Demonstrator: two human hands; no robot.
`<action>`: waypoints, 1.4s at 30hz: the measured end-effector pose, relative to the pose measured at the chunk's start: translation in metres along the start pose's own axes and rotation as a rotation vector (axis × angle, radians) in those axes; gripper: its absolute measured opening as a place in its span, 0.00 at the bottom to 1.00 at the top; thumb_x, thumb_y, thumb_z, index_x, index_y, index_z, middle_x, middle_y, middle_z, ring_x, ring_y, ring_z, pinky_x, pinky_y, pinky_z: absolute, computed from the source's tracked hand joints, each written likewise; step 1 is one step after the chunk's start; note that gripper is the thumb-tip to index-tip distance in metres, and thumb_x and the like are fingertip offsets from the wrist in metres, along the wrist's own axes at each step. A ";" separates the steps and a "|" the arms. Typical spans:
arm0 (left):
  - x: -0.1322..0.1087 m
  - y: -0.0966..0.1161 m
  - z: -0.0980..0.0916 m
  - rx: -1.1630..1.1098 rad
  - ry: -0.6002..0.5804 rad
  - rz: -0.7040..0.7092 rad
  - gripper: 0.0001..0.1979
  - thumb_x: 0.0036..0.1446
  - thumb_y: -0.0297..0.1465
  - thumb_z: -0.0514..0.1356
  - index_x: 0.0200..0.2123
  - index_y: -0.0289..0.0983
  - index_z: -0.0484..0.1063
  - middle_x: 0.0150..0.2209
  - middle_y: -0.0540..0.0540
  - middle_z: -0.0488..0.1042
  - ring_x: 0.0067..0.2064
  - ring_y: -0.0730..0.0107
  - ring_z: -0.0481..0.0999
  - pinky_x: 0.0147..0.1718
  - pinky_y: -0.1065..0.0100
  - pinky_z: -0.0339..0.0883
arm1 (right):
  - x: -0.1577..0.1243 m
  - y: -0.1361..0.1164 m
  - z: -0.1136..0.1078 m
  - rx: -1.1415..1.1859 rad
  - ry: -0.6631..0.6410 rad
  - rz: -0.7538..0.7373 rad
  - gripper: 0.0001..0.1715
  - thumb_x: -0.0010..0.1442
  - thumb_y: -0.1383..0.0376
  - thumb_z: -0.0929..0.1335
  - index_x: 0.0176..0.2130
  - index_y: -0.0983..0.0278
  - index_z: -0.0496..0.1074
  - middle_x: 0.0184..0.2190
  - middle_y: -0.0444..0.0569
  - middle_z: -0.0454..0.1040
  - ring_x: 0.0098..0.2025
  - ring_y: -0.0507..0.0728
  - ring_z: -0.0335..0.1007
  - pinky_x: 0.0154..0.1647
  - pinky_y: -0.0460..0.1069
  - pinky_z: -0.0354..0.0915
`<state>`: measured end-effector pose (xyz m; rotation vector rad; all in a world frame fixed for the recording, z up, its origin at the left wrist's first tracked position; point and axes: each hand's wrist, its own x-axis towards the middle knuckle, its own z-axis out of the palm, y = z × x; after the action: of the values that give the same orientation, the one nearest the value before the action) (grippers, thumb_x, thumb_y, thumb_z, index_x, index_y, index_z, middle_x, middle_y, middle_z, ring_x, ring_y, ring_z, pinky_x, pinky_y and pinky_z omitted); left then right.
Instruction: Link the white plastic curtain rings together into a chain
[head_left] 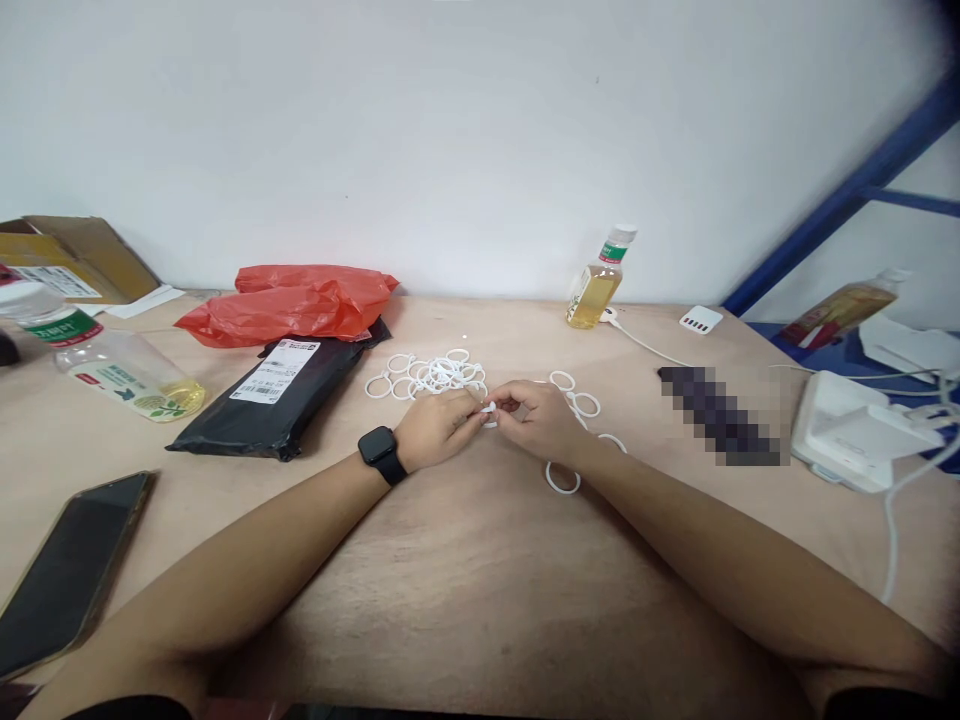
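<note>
My left hand (439, 430), with a black watch (379, 450) on its wrist, is closed in a pinch at the middle of the table. Facing it, my right hand (546, 425) pinches too, and the fingertips of both hands meet on a small white plastic ring (489, 408). Most of that ring is hidden by my fingers. Just beyond my left hand lies a loose pile of white plastic rings (427, 376), thin hoops with small tabs. Several more white rings (587, 404) lie beside and partly under my right wrist, one white ring (562, 480) nearer to me.
A black parcel (300, 400) and a red plastic bag (292, 305) lie left, near a tipped bottle (127, 375) and a phone (75, 565). A drink bottle (596, 290) stands at the back. Right are a pixelated dark object (716, 415), white chargers (855, 430) and cables.
</note>
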<state>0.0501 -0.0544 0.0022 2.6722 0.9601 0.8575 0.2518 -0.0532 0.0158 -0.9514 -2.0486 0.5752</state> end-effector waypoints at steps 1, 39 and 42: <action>0.000 0.000 0.000 0.005 -0.003 0.010 0.15 0.69 0.34 0.49 0.37 0.36 0.73 0.33 0.45 0.76 0.35 0.69 0.74 0.34 0.69 0.64 | 0.000 0.000 0.000 -0.002 0.003 -0.002 0.12 0.51 0.71 0.66 0.34 0.62 0.78 0.29 0.45 0.80 0.30 0.52 0.74 0.34 0.46 0.69; -0.004 -0.031 -0.003 0.315 0.277 -0.375 0.14 0.64 0.39 0.58 0.45 0.39 0.78 0.40 0.45 0.75 0.37 0.68 0.76 0.35 0.68 0.68 | 0.019 0.074 -0.083 -0.638 -0.388 0.059 0.19 0.60 0.73 0.63 0.47 0.63 0.78 0.46 0.54 0.79 0.49 0.62 0.72 0.51 0.57 0.64; -0.003 -0.029 -0.003 0.308 0.267 -0.380 0.14 0.63 0.39 0.59 0.46 0.39 0.78 0.41 0.45 0.75 0.38 0.67 0.76 0.36 0.68 0.69 | 0.018 0.079 -0.078 -0.657 -0.414 0.066 0.17 0.63 0.70 0.63 0.44 0.62 0.79 0.42 0.55 0.79 0.47 0.62 0.73 0.48 0.56 0.65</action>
<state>0.0316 -0.0336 -0.0066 2.5089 1.7216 1.0634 0.3411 0.0152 0.0171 -1.3602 -2.6631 0.1191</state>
